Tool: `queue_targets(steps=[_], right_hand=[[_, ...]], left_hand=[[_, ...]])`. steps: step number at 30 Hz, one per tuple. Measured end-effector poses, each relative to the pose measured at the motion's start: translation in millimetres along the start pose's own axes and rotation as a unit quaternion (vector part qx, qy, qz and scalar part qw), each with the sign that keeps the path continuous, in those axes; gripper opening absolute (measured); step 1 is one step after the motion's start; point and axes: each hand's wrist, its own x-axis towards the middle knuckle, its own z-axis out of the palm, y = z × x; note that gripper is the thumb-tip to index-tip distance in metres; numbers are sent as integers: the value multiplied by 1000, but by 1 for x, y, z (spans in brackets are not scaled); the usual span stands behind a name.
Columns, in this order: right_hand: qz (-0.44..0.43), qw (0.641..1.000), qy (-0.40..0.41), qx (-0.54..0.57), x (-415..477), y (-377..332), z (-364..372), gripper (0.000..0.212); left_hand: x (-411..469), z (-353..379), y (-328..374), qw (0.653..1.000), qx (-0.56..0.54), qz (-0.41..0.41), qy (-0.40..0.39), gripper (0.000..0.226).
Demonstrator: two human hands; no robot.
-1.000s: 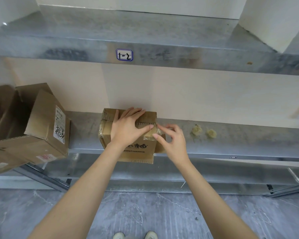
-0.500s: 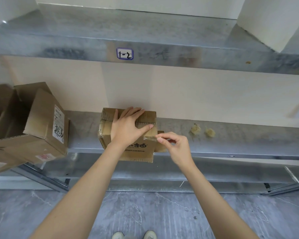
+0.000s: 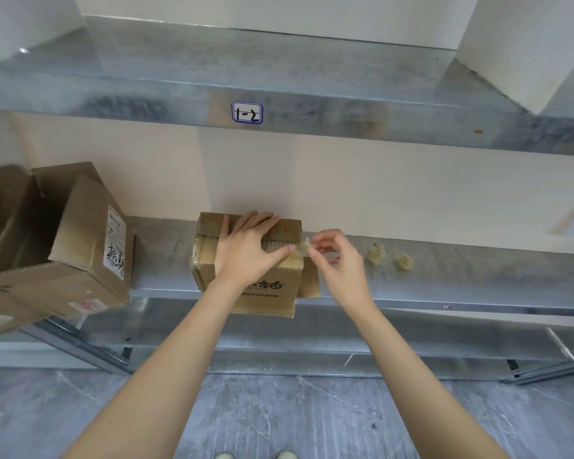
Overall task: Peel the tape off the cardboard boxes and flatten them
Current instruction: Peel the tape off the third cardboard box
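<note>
Head view, 3 metal shelf levels. Centre of frame: 1 small cardboard box [image 3: 269,294] on the middle shelf [image 3: 461,279], its near lower edge overhanging the shelf front. L. hand [image 3: 246,253] lies flat on the box top, fingers straight and slightly spread, thumb stretched right along the taped seam. R. hand [image 3: 340,266], just right of the box's upper right corner, pinches the crumpled free end of 1 clear tape strip [image 3: 307,244] betw. thumb and forefinger; the other fingers are curled. Box front carries dark printed characters, partly hidden by the l. wrist, w/ a fine line of print below, too small to read. Right of centre on the same shelf: 2 yellowish wads of tape [image 3: 376,255], side by side, apart from the box. Left of frame: 1 larger open box [image 3: 87,233] bearing 1 white label [image 3: 115,248] w/ black handwriting, not legible, and 1 small red-printed sticker [image 3: 85,305]; more cardboard beside and under it, count unclear. Upper centre: 1 blue-edged tag [image 3: 247,112] on the upper shelf edge, reading "1-2". Bottom edge: 2 shoe tips [image 3: 224,456] on grey veined floor [image 3: 279,412].
</note>
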Motion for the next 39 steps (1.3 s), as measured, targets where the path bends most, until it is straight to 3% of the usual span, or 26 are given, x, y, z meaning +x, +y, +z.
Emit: queue_targets(steps=[7,13,17,21,24,29,35,39], right_hand=[[13,998,-1,-55,16,6,28,26],[-2,995,-2,-97,22,6,32,32],[-17,991,-3,-134,26,7,32,19],[-44,980,-2,-192,29,5,34,14],[-61,976,-7,-210,31,0,34,15],[-111,980,51,-155,37,-21,54,12],[-129,970,-34,-203,48,-43,103,15],[-135,959,-65,-242,51,-49,136,22]], left_hand=[[-1,-3,0,999,-30,-8,-6,72],[0,-18,-15,984,-170,-4,-48,56],[-7,-37,-45,992,-111,-7,-61,64],[-25,-47,-66,997,-55,-44,-10,87],[-37,-45,-72,984,-149,-101,11,93],[-51,-30,-59,936,-297,-178,56,101],[-57,-27,-62,926,-321,-176,95,97],[-60,-30,-73,924,-338,-160,74,97]])
